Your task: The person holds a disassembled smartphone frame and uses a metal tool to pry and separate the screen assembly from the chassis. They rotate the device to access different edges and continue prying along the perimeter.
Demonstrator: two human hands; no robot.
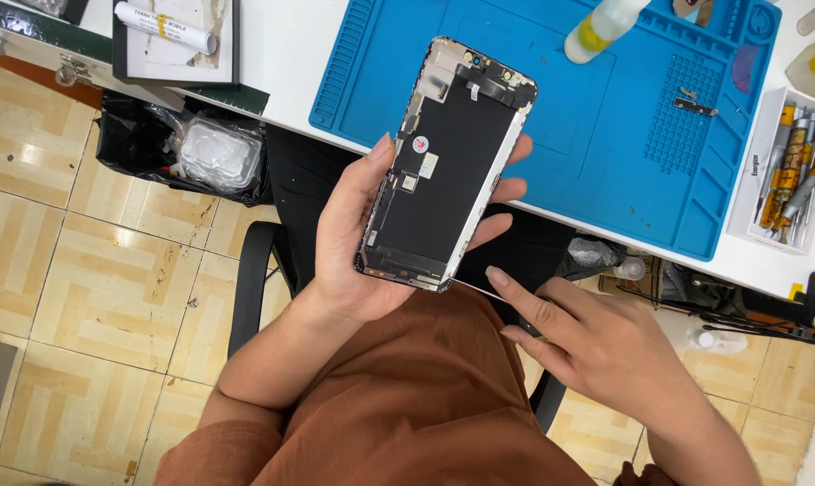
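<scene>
My left hand [349, 247] grips a detached phone screen panel [445, 162], back side up, black with small flex connectors and a round sticker. It is held tilted above my lap, in front of the table edge. My right hand [588, 342] holds a thin metal tool [476, 286], its tip touching the panel's lower right corner. The index finger lies along the tool.
A blue repair mat [597, 135] covers the white table [290, 54], with a small bottle [601, 27] and a metal bracket [694, 106] on it. A white tray of screwdrivers [790, 171] stands at right. A black bin bag [182, 148] and chair arm [250, 279] are below left.
</scene>
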